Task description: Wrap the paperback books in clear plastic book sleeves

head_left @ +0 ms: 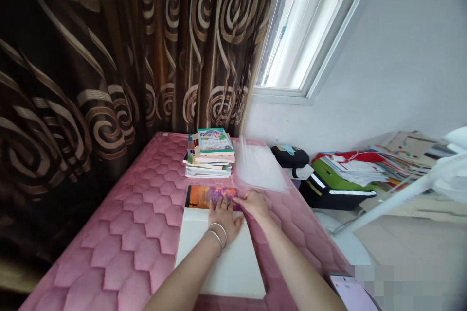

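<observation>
A book or its cover in orange and purple (197, 198) lies on the pink quilted mattress, with a large white sheet (226, 277) extending from it toward me. Whether the sheet is loose paper or part of the book I cannot tell. My left hand (223, 218), with two silver bangles at the wrist, presses flat across their boundary, fingers spread. At the right edge of the orange and purple cover, my right hand (253, 204) has its fingers curled, with the fingertips pinching at the edge.
Behind the cover stands a stack of books (213, 155), next to a pile of clear plastic sleeves (259, 165). A phone (352, 291) is at the mattress's right edge. Beyond are a green-topped black bag (335, 187), papers (359, 167) and a white fan-like stand (394, 199). A patterned curtain (204, 48) hangs behind.
</observation>
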`<state>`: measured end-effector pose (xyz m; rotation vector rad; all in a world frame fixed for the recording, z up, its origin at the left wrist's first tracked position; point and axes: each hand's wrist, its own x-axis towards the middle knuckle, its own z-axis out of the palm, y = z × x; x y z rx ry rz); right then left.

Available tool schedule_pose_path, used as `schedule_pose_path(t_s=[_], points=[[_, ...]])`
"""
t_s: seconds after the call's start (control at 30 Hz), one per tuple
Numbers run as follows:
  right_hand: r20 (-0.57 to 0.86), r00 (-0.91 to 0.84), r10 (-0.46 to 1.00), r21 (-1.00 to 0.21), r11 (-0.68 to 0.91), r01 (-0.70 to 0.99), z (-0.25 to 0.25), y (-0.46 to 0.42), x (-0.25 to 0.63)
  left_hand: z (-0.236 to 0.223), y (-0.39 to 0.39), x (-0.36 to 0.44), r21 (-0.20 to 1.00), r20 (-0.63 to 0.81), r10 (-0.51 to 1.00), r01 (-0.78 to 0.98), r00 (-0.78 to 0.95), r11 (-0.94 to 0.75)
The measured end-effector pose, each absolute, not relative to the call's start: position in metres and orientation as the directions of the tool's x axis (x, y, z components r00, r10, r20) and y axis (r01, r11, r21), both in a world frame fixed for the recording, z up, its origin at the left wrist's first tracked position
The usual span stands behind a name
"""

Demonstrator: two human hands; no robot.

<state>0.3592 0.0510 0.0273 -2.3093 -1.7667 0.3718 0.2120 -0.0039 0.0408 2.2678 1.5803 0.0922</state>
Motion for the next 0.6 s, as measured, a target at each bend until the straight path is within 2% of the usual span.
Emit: schedule_pose_path(t_s=[0.27,0.4,0.6], points=[[-0.025,0.352,0.936,-0.258,-0.346,0.902,0.034,0.076,0.349,0.042,-0.003,0.212,0.323,-0.169,0.91,0.894,0.378,-0.311],[0.019,0.323,0.946,-0.268,-0.307,0.913,0.033,0.066,0.348,0.042,-0.004,0.212,0.316,-0.15,0.919,0.898,0.364,-0.304],[0.011,0.24,0.971,-0.336,-0.222,0.915,0.023,0.036,0.358,0.04,-0.003,0.212,0.31,-0.136,0.919,0.897,0.369,-0.314]])
